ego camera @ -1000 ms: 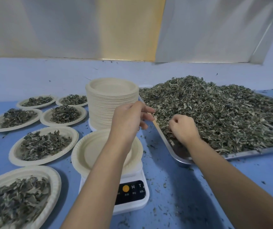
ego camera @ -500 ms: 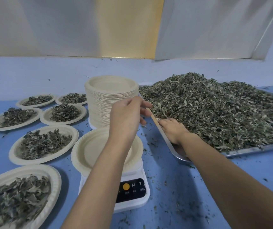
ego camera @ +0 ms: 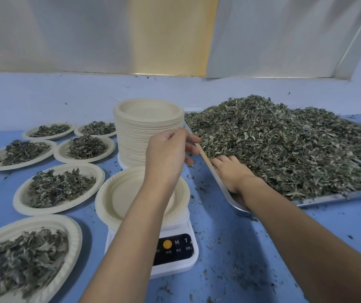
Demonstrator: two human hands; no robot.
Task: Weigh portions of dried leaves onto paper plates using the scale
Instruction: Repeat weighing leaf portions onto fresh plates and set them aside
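A white digital scale [ego camera: 176, 254] stands at the front centre and carries an empty paper plate [ego camera: 118, 197]. My left hand [ego camera: 166, 154] hovers over the far side of that plate, fingers loosely curled toward the tray's edge, holding nothing. To the right, a metal tray [ego camera: 332, 196] holds a big heap of dried leaves [ego camera: 284, 145]. My right hand [ego camera: 229, 171] lies flat in the tray's near-left corner. Its fingers are pushed into the foot of the heap and the tips are hidden by leaves.
A tall stack of empty paper plates [ego camera: 149, 121] stands behind the scale, close to the tray's left rim. Several leaf-filled plates [ego camera: 59, 186] cover the blue table [ego camera: 229, 248] on the left. Leaf crumbs are scattered around the scale. A pale wall runs along the back.
My right hand has gone from a curled fist on the leaves to lying flat, sliding down into the foot of the heap by the tray's rim. My left hand has barely moved.
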